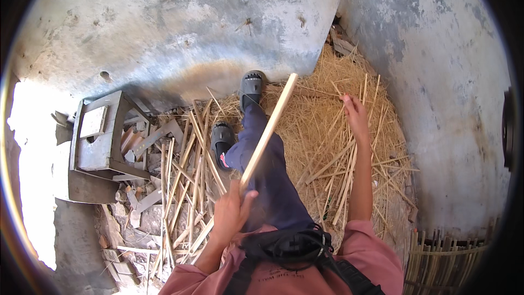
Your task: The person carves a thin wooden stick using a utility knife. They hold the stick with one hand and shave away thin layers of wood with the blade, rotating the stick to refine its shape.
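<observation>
My left hand (230, 212) is closed round the lower end of a long pale bamboo strip (271, 125), which slants up and to the right in front of my legs. Held out to the right, my right hand (356, 113) has its fingertips pinched together on a thin straw-coloured sliver (337, 88). Beneath that hand lie loose split bamboo strips (345, 177) on a heap of fine shavings (305, 142). More long strips (188, 186) are piled on the floor left of my legs.
A worn wooden stool-like frame (117, 136) lies at the left among wood scraps and rubble. Weathered grey walls (218, 16) rise ahead and at the right. A woven stick panel (447, 262) stands at the lower right. My feet wear dark clogs (252, 84).
</observation>
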{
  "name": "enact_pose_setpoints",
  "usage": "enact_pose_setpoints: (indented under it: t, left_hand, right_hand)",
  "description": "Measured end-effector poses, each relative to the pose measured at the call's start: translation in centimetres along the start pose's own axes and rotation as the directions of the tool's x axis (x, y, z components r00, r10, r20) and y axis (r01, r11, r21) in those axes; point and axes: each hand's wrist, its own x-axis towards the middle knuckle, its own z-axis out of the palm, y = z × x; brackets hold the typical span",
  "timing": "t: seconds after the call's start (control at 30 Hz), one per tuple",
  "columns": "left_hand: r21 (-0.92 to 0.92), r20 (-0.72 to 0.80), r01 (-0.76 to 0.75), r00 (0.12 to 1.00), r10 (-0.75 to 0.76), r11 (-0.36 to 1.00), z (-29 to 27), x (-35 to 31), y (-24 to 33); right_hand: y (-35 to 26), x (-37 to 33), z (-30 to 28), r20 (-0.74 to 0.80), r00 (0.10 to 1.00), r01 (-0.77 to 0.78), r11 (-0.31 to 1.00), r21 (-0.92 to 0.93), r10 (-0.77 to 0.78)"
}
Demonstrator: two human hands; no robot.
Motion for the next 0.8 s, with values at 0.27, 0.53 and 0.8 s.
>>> enact_pose_setpoints:
  t: [0.27,0.53,0.8]
  left_hand:
    - [-0.123,-0.109,-0.106,0.990,0.093,0.987,0.0,3.1,2.6]
    - [-0.221,-0.105,-0.096,0.992,0.074,0.971,-0.1,4.0,4.4]
    - [-0.235,-0.083,-0.162,0.986,0.146,0.958,-0.6,4.2,5.4]
  right_hand:
    - [-7.6,-9.7,4.2,0.240,0.970,-0.095,0.869,0.486,-0.028]
    - [-13.2,-15.6,5.9,0.364,0.831,0.401,0.907,0.129,-0.420]
    - [-13.3,-16.4,6.5,0.345,0.751,0.530,0.825,0.195,-0.563]
